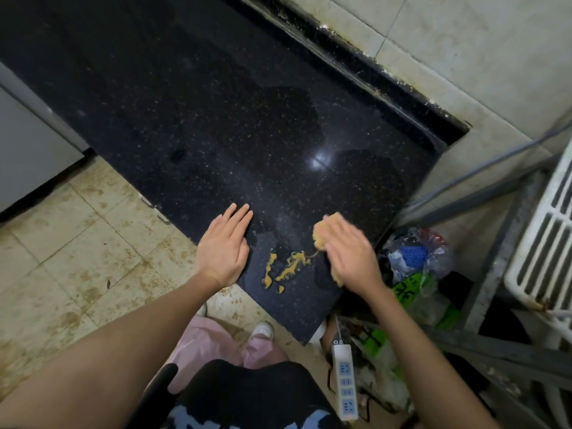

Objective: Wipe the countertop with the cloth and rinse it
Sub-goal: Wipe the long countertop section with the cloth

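Item: right hand (353,249), fingers flat, pressing the cloth (323,233) onto the dark worktop (247,134) near its front corner.
Spill (286,267): yellow streaks lying just left of the cloth (long axis running toward the front edge), between both hands.
Left hand (224,246): lying flat and open, holding nothing, bracing.

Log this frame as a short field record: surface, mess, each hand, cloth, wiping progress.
surface: black speckled countertop
mess: yellow smears near the front edge, between the hands
left hand: flat on the countertop, fingers straight
right hand: pressing on the cloth
cloth: yellowish, mostly under the right hand
progress: smears not yet wiped
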The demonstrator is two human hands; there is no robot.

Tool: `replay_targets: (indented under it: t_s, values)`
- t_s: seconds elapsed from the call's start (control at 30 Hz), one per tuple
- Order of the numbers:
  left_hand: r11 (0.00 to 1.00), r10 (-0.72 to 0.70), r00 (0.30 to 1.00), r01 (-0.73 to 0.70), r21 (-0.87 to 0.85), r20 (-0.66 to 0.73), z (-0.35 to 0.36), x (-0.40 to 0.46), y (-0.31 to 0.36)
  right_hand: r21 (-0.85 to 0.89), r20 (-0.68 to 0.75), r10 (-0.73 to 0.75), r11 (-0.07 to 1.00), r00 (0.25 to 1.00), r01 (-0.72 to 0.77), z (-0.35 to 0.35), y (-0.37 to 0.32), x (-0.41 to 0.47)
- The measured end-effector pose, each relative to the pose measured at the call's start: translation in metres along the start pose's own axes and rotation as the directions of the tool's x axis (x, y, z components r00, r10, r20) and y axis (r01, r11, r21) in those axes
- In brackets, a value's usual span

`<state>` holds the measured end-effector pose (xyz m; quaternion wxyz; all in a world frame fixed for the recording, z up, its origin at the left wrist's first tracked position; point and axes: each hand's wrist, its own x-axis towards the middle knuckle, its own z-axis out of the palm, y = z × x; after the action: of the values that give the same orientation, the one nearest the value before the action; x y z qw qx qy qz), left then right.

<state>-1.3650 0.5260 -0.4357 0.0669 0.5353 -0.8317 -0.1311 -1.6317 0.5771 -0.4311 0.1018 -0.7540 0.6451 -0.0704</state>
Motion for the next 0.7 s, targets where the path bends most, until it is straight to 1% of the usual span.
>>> replay_targets:
  t_s: [0.1,0.17,0.27,0.37,0.47,0.53,0.6,0.63,0.7]
  values:
    - [1.000,0.001,1.000,-0.001,0.004,0.002,0.000,0.000,0.000,0.020,-0.012,0.237,0.971,0.972,-0.236,-0.009,0.025,0.026]
    - [1.000,0.005,1.000,-0.006,0.010,0.006,0.001,0.000,-0.001,0.034,-0.025,0.299,0.954,0.954,-0.299,-0.007,0.024,0.032]
    - [1.000,0.014,1.000,-0.014,0.020,0.011,0.002,0.001,-0.001,0.037,-0.043,0.296,0.955,0.954,-0.295,-0.003,0.008,0.024]
    - [1.000,0.014,1.000,-0.014,0.005,0.016,0.003,0.001,-0.001,0.065,-0.037,0.280,0.959,0.959,-0.277,0.002,-0.021,0.011]
    - [0.999,0.042,0.998,-0.042,0.003,0.042,0.001,0.001,-0.002,0.084,-0.056,0.300,0.952,0.952,-0.295,0.011,-0.052,0.003]
    - [0.997,0.075,0.995,-0.072,-0.033,0.069,-0.002,0.000,-0.004,0.089,-0.064,0.334,0.941,0.940,-0.328,0.019,-0.075,-0.001]
    - [0.987,0.156,0.983,-0.151,-0.051,0.099,-0.008,0.001,-0.012,0.089,-0.068,0.361,0.931,0.930,-0.355,0.025,-0.099,-0.005]
    - [0.975,0.220,0.969,-0.217,-0.037,0.111,-0.012,0.002,-0.019,0.074,-0.082,0.363,0.931,0.928,-0.357,0.027,-0.107,-0.009]
    - [0.940,0.335,0.933,-0.340,0.010,0.133,-0.024,0.008,-0.037,0.029,-0.065,0.375,0.927,0.925,-0.374,0.027,-0.113,-0.019]
